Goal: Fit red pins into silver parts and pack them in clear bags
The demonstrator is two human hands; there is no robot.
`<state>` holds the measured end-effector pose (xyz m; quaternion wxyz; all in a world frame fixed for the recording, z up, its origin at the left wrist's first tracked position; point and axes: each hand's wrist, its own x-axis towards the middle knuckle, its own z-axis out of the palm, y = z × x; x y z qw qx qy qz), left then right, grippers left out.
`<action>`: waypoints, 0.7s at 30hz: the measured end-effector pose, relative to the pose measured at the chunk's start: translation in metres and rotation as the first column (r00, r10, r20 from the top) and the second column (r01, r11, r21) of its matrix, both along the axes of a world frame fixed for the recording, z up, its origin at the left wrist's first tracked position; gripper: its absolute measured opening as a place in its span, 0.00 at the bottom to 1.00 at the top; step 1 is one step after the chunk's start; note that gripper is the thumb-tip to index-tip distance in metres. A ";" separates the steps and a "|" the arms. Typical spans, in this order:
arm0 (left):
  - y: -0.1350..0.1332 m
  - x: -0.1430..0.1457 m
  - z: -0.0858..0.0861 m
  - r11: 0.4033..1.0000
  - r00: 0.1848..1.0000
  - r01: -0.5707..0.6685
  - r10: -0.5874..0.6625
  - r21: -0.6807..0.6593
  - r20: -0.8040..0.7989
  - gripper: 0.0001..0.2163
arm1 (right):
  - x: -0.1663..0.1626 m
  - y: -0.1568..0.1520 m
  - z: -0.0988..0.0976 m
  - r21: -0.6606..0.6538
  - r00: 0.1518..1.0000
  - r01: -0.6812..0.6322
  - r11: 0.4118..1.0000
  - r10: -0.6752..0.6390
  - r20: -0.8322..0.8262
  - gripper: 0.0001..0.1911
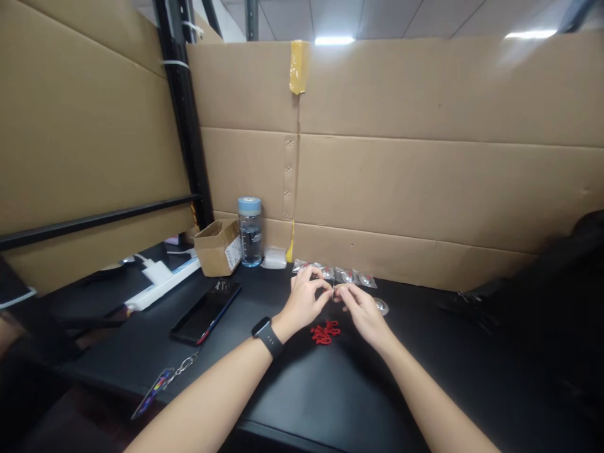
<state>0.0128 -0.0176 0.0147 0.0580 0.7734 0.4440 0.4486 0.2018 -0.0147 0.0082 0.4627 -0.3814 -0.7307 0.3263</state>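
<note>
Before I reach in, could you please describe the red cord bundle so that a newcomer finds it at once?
Above the black table, find the left hand and right hand, close together. Just below them in the picture lies the red cord bundle. Its bare red loops set it apart from the shiny clear packets in a row beyond the hands.

Desk (321,390): smooth, black, low sheen. Far wall (401,182): matt cardboard, creased; tape (297,66) on it glossy yellow plastic. Left, small box (212,257): matt cardboard, paper label (233,253). Bottle (251,236): transparent, glass or plastic unclear. Phone (206,313): glossy screen. Near left, chain (183,368): shiny metal. Red cords (323,332): textile, matt. Far packets (348,275): clear, glossy, crinkled plastic.
</note>
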 end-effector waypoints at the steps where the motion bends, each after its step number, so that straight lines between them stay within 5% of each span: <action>1: 0.001 -0.001 0.000 1.000 1.000 0.003 -0.003 -0.010 -0.006 0.05 | 0.002 0.001 0.000 0.014 1.000 -0.011 1.000 0.010 0.027 0.16; 12: 0.001 -0.001 -0.005 0.995 0.993 0.074 -0.080 -0.071 -0.084 0.06 | 0.009 0.005 0.002 0.202 0.962 0.018 0.979 -0.073 0.264 0.10; 16: 0.006 -0.006 -0.005 0.987 0.993 0.115 -0.115 -0.115 0.003 0.11 | 0.006 0.006 -0.001 0.270 0.952 0.020 0.963 -0.101 0.290 0.07; 21: 0.015 -0.013 -0.008 0.934 0.957 0.291 -0.283 -0.206 0.069 0.12 | 0.006 0.008 -0.006 0.332 0.934 0.015 0.943 -0.132 0.333 0.05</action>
